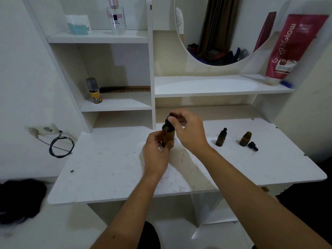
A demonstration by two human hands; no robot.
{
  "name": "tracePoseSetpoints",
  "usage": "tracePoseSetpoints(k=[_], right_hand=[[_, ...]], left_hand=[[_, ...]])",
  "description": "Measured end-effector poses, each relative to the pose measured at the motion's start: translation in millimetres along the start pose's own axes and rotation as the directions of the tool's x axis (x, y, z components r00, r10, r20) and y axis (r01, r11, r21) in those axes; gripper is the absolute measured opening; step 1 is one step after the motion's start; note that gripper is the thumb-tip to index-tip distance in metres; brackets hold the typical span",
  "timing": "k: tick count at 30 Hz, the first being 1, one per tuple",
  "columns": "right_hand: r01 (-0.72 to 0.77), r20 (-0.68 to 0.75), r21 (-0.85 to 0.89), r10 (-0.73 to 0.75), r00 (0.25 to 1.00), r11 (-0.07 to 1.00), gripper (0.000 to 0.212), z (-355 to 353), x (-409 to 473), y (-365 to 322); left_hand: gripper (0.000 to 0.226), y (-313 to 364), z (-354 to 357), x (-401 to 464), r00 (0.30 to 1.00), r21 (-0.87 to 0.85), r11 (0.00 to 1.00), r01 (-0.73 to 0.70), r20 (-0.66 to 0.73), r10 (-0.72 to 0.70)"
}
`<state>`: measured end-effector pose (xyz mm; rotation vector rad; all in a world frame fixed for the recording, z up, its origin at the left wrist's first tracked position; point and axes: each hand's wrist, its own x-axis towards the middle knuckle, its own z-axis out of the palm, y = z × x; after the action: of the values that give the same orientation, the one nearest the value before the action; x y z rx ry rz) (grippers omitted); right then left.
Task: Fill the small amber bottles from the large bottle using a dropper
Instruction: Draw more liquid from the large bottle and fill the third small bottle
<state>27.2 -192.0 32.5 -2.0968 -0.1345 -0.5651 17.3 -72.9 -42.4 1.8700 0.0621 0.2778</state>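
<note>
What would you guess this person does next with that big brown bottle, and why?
Probably lift the dropper out of the large bottle: the right hand pinches its top, the left hand steadies the bottle, and one small bottle stands uncapped.

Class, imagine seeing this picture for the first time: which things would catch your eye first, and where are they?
Two hands meet at the centre of the white desk: the left hand steadies the large amber bottle while the right hand pinches its black dropper top. To the right stand two small amber bottles, one capped, one open. A red tube leans top right.
</note>
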Motion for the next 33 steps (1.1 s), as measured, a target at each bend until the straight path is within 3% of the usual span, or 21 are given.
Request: tracePoseSetpoints(k=[10,18,22,33], right_hand=[[0.015,0.014,0.003,-0.015,1.0,1.0,0.025,-2,1,-1],[0.1,-0.114,-0.033,-0.103,0.988,0.995,0.029,-39,-13,10],[0.102,-0.184,-0.065,-0.113,0.976,0.993,0.028,-74,-22,25],[-0.113,-0.287,-0.122,0.074,0.955,0.986,0.024,-168,-62,89]], left_hand=[[0.053,1,0,-4,1.0,0.01,1.0,-0.011,0.005,0.011],[0.058,7,-1,-24,0.994,-0.038,0.999,0.007,-0.11,-0.011],[0.054,17,17,-42,0.999,-0.07,0.997,-0.022,-0.035,0.02],[0.046,52,115,-91,0.953,-0.118,0.99,-0.078,0.284,0.109]])
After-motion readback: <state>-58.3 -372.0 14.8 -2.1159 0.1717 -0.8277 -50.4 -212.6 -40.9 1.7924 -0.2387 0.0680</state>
